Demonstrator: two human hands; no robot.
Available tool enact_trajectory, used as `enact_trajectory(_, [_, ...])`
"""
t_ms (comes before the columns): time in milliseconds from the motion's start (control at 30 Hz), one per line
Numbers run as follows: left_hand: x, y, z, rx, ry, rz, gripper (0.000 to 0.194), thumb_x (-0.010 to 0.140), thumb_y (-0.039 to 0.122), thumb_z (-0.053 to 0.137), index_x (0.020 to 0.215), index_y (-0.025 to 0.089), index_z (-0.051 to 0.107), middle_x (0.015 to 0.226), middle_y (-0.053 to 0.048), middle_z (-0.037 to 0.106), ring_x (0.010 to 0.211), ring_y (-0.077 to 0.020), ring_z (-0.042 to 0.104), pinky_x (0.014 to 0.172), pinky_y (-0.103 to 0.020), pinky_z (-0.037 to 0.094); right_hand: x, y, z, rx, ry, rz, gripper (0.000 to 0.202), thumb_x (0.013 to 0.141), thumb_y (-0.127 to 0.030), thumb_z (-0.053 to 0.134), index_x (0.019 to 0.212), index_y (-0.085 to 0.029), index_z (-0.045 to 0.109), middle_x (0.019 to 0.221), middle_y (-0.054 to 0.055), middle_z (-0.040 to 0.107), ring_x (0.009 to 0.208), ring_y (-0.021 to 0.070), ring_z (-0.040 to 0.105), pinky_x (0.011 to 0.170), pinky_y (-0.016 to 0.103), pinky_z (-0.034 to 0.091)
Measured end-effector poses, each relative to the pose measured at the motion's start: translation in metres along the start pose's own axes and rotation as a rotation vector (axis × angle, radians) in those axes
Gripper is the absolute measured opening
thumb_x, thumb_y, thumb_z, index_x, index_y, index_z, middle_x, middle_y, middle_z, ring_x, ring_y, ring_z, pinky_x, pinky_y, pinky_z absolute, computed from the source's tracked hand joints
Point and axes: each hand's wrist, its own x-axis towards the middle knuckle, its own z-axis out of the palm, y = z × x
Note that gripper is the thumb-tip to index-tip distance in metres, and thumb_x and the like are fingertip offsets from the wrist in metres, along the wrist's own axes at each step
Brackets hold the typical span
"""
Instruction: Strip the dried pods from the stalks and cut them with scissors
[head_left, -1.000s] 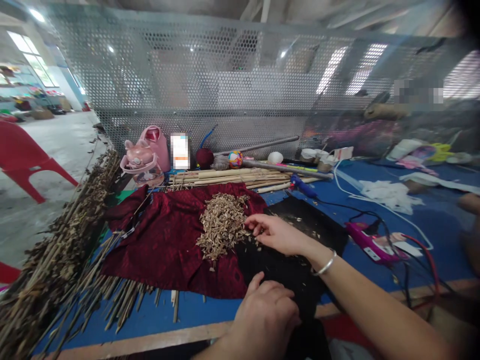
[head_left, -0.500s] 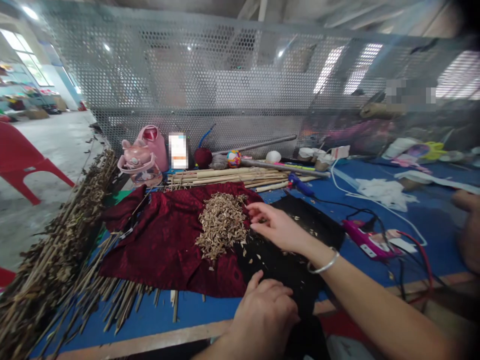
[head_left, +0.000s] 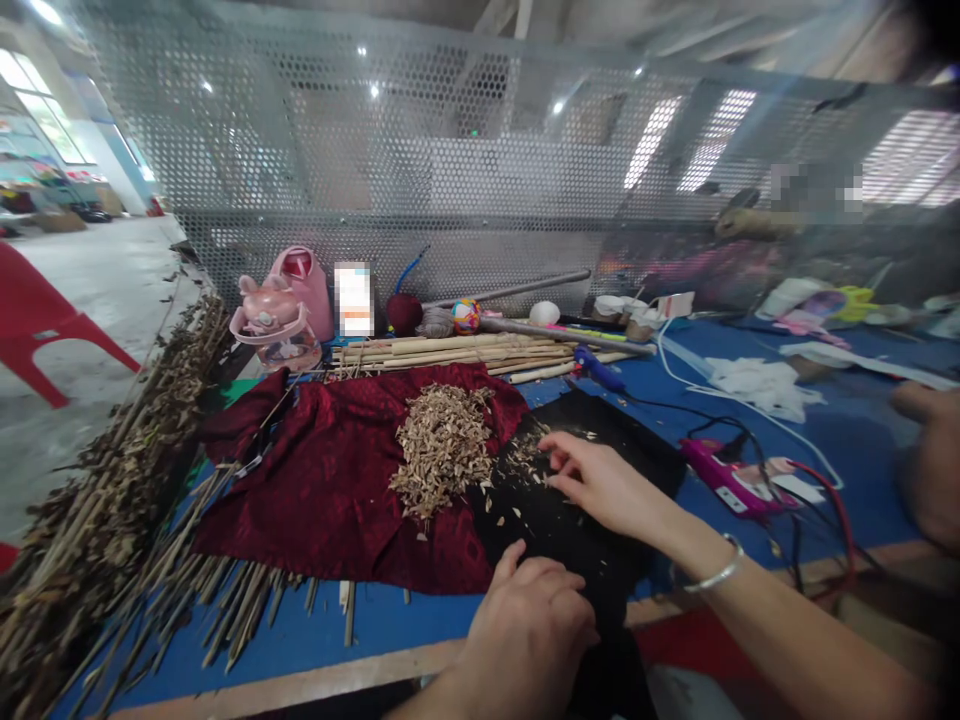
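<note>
Dried plant bits point(head_left: 526, 456): being carried by black cloth point(head_left: 559, 535), back from the worktop's point(head_left: 409, 625) front edge; being flanked by the right hand point(head_left: 600, 485), fingers slightly parted. Left hand point(head_left: 529, 620): being rested nearer that edge (grip being hidden). Light, brittle handling is being expected; mid-piece pinching, advised.

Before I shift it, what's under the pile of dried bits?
Dark red cloth shows around most of the pile of dried bits, black cloth at its lower right; what lies beneath is hidden.

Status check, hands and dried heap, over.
Left hand over black cloth. Right hand by loose bits, grip unclear. Dried heap mainly on maroon cloth. Blue tool beyond black cloth, apart from both hands.
</note>
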Motion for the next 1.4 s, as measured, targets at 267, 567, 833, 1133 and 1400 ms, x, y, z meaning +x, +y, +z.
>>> enact_trajectory(267, [-0.001,-0.001,0.002,-0.001,0.018,-0.006,0.013,0.087,0.030,0.049,0.089,0.023,0.060,0.109,0.003,0.064,0.104,-0.0131,0.052,0.107,-0.041,0.024,0.019,-0.006,0.010,0.055,-0.107,-0.061,0.014,0.072,-0.013,0.051,0.084,-0.018,0.058,0.066,-0.001,0.059,0.058,0.0121,0.053,0.057,0.023,0.040])
enact_trajectory(567, [0.000,-0.003,0.004,-0.017,0.005,0.000,0.015,0.087,0.032,0.049,0.089,0.023,0.061,0.107,0.003,0.064,0.104,-0.0131,0.052,0.107,-0.040,0.023,0.029,-0.010,0.012,0.052,-0.101,-0.125,0.026,0.069,-0.018,0.061,0.095,-0.018,0.061,0.077,0.002,0.062,0.065,0.0139,0.055,0.062,0.025,0.043])
enact_trajectory(833, [-0.001,-0.009,0.009,-0.013,-0.004,0.023,0.016,0.085,0.034,0.051,0.091,0.022,0.060,0.108,0.003,0.064,0.104,-0.0127,0.052,0.108,-0.039,0.022,0.032,-0.042,0.015,0.117,-0.168,-0.280,0.025,0.068,-0.005,0.045,0.077,-0.018,0.064,0.074,0.000,0.066,0.064,0.0118,0.057,0.063,0.021,0.043])
enact_trajectory(1133, [-0.002,-0.009,0.009,-0.013,-0.002,0.013,0.015,0.085,0.034,0.051,0.090,0.022,0.060,0.106,0.003,0.065,0.103,-0.0115,0.052,0.109,-0.037,0.022,0.040,-0.048,0.018,0.126,-0.057,-0.455,0.041,0.066,0.002,0.040,0.093,-0.020,0.063,0.108,0.005,0.062,0.099,0.0162,0.056,0.089,0.029,0.041])
enact_trajectory(1400, [0.000,-0.005,0.006,-0.043,0.028,-0.016,0.009,0.084,0.030,0.054,0.086,0.022,0.059,0.102,0.004,0.066,0.101,-0.0123,0.053,0.107,-0.038,0.024,0.031,-0.041,0.016,-0.061,-0.122,-0.395,0.033,0.067,0.000,0.041,0.080,-0.021,0.063,0.095,0.003,0.067,0.091,0.0167,0.060,0.084,0.029,0.042])
